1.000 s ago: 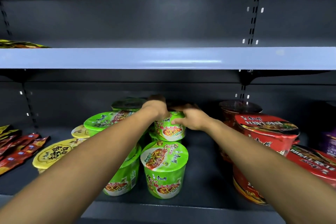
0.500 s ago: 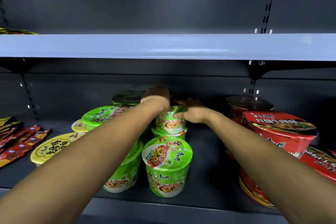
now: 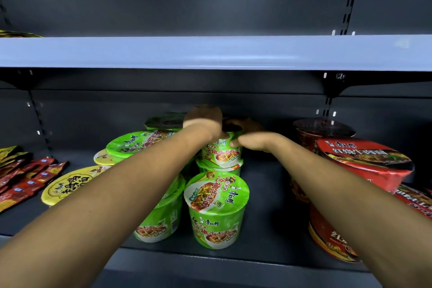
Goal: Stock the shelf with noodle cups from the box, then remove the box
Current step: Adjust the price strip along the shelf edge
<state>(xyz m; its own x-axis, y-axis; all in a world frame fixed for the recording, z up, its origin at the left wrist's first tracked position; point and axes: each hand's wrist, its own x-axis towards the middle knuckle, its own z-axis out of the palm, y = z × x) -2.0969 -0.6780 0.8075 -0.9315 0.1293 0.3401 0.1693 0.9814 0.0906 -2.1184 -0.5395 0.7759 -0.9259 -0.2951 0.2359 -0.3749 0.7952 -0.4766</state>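
Head camera looks along both of our bare forearms into the lower shelf bay. Our left hand (image 3: 203, 121) lies over the lid of the top green cup (image 3: 222, 153), fingers curled down over its far rim. Our right hand (image 3: 252, 141) grips the same cup from its 3 o'clock side, thumb on the near rim and fingers wrapped behind. This cup sits upright on a second green cup (image 3: 218, 168), deep in the bay near the back panel.

At 6 o'clock from that stack, a front green cup (image 3: 216, 208) stands close to the shelf's front lip (image 3: 233, 262). At its 9 o'clock another green cup (image 3: 159, 224) stands just beside it, half hidden by our left forearm. Higher up, at 9 o'clock from the held cup, a tilted green lid (image 3: 138, 145) leans toward us, and a shadowed green lid (image 3: 163, 121) sits behind it.

Open room lies at 3 o'clock from the green stack: a bare strip of dark shelf floor (image 3: 268, 206) runs from the lip to the back, between the green cups and the red bowls (image 3: 364, 163). Our right forearm crosses above that strip. The red bowls are stacked two high and reach to the lip.

Toward 9 o'clock of the view, yellow bowls (image 3: 67, 184) lie tilted, with red sachets (image 3: 28, 177) beyond them. Overhead at 12 o'clock, the pale front edge of the upper shelf (image 3: 210, 52) spans the view, well above our knuckles.
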